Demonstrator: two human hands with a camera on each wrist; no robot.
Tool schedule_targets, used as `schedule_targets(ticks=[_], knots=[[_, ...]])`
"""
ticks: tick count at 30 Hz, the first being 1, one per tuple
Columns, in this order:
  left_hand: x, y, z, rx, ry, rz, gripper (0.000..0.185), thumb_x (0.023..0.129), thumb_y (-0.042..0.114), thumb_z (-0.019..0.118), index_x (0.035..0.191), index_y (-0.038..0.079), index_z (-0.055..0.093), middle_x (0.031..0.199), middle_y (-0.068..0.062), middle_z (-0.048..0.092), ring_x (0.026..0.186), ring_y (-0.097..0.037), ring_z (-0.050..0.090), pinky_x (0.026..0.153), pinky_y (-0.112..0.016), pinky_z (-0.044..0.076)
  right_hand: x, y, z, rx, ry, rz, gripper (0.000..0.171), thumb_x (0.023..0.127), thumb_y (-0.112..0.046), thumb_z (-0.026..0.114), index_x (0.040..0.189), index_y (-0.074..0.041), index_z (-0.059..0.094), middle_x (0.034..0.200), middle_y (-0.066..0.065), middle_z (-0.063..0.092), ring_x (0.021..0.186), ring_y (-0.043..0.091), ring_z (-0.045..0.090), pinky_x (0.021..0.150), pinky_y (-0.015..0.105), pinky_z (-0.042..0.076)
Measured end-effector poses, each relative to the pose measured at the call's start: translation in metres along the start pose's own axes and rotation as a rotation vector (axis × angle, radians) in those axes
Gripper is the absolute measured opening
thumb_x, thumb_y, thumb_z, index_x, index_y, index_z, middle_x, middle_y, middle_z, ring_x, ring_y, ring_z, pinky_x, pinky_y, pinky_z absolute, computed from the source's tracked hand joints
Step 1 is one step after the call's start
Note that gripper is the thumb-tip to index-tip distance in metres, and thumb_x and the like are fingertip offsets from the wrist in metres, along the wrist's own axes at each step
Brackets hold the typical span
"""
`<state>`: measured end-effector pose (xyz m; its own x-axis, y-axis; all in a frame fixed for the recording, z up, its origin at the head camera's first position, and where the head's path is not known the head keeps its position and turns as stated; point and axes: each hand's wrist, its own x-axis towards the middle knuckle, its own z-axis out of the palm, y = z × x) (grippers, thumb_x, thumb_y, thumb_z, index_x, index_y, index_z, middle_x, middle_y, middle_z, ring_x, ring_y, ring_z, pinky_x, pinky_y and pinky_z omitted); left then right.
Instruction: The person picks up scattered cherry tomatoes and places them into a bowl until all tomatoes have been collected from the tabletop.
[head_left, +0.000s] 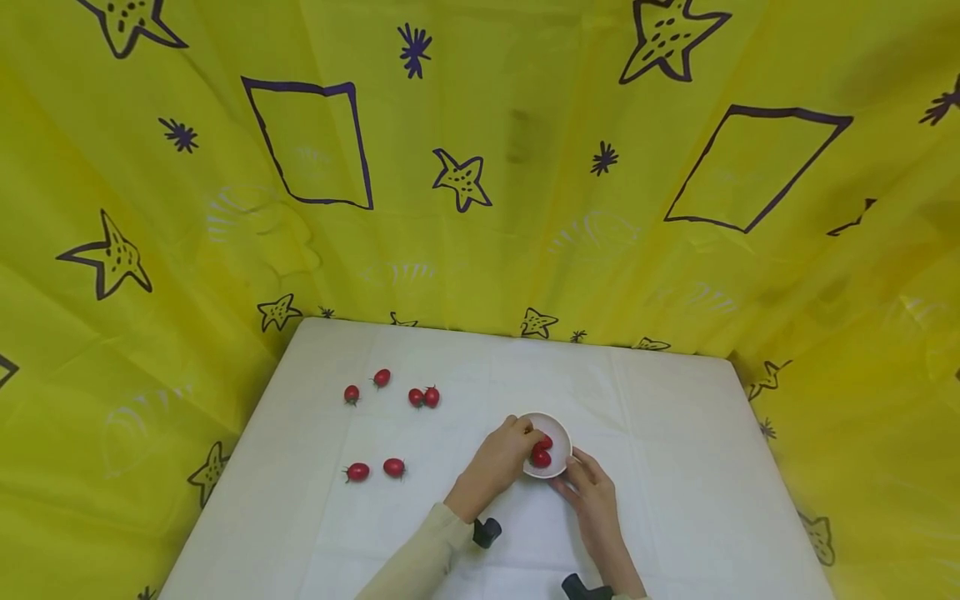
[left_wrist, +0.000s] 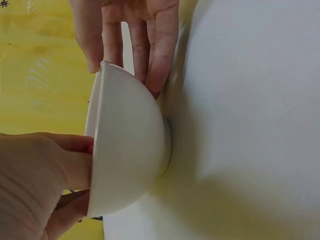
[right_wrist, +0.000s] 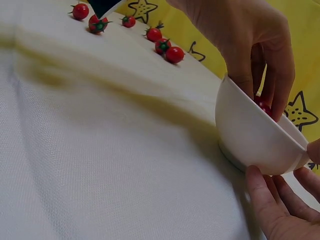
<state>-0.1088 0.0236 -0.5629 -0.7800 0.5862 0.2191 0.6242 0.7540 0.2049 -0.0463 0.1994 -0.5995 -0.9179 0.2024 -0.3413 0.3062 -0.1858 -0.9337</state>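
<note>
A small white bowl [head_left: 558,427] stands on the white table [head_left: 675,467] with two cherry tomatoes [head_left: 542,457] in it. My left hand [head_left: 528,435] reaches over the bowl's left rim, its fingertips curled down inside and pinching a cherry tomato [right_wrist: 263,106]. My right hand [head_left: 573,468] holds the bowl's near right side, thumb on the rim and fingers [left_wrist: 150,55] along the outer wall [left_wrist: 135,145]. In the right wrist view its fingers [right_wrist: 267,200] lie under the bowl [right_wrist: 250,135].
Several loose cherry tomatoes lie left of the bowl: a far group [head_left: 423,397] and a near pair [head_left: 375,469]. Yellow patterned sheeting [head_left: 480,167] walls in the table at the back and both sides. Black wrist mounts [head_left: 486,532] show near the front edge.
</note>
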Motion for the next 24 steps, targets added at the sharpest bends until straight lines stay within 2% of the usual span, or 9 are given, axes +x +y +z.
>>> schedule_targets(ticks=[5,12,17,24], knots=[[0.001,0.001,-0.003,0.028,-0.034,-0.005,0.027,0.092,0.008,0.078,0.116,0.020,0.078,0.115,-0.001,0.066,0.103,-0.014,0.060,0.090,-0.020,0.057,0.000,0.000,0.001,-0.021,-0.001,-0.002,0.049,0.108,-0.016,0.057,0.150,0.007,0.046,0.143,0.023,0.056,0.105,0.003,0.067,0.095,0.031,0.061],[0.004,-0.001,-0.001,0.042,-0.053,-0.003,0.029,0.086,0.006,0.083,0.113,0.016,0.079,0.114,0.000,0.068,0.102,-0.014,0.061,0.090,-0.020,0.057,-0.001,-0.001,0.002,-0.036,-0.002,0.028,0.050,0.108,-0.017,0.056,0.152,0.004,0.044,0.151,0.027,0.050,0.107,0.000,0.067,0.098,0.030,0.060],[0.002,-0.004,-0.001,0.016,-0.017,0.018,0.027,0.090,0.006,0.079,0.115,0.015,0.078,0.114,0.001,0.068,0.101,-0.013,0.061,0.090,-0.018,0.057,-0.001,-0.001,0.002,-0.031,0.001,0.022,0.050,0.108,-0.016,0.057,0.152,0.005,0.044,0.146,0.025,0.055,0.106,0.002,0.068,0.097,0.030,0.060],[-0.007,-0.010,0.000,-0.116,0.054,0.027,0.022,0.095,0.008,0.074,0.117,0.013,0.076,0.115,0.002,0.070,0.099,-0.012,0.061,0.092,-0.017,0.056,-0.002,0.000,0.002,-0.022,-0.013,0.008,0.052,0.108,-0.020,0.058,0.152,0.006,0.044,0.153,0.027,0.048,0.107,0.001,0.067,0.097,0.030,0.060]])
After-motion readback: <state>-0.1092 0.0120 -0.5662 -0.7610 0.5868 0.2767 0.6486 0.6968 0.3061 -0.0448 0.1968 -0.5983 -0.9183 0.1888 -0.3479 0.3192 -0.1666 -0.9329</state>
